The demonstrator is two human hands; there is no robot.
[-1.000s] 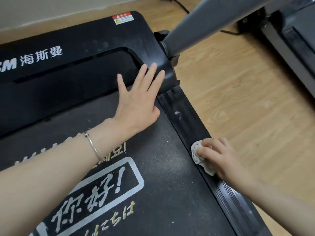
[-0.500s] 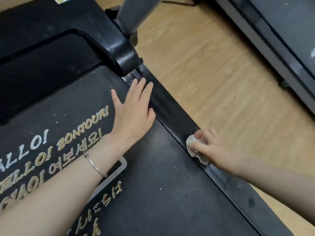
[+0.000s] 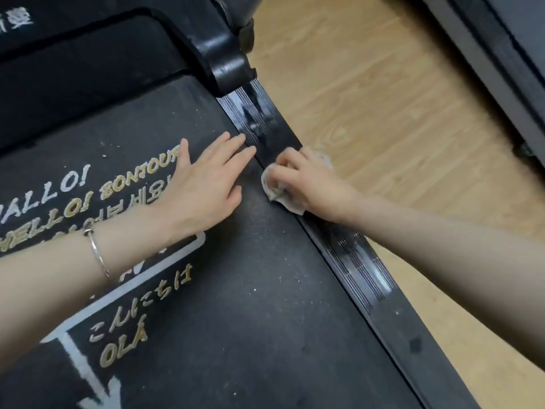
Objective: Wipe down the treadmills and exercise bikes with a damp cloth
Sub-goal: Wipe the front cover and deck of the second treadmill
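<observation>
Our right hand bunches the damp cloth in curled fingers and presses it onto the treadmill's ribbed side rail. Our left hand lies flat, fingers straight, on the belt just beside. The cloth looks soft, light and limp, so we judge a wadded palm grip suits it best.

Flat left hand; right hand curled around cloth.
</observation>
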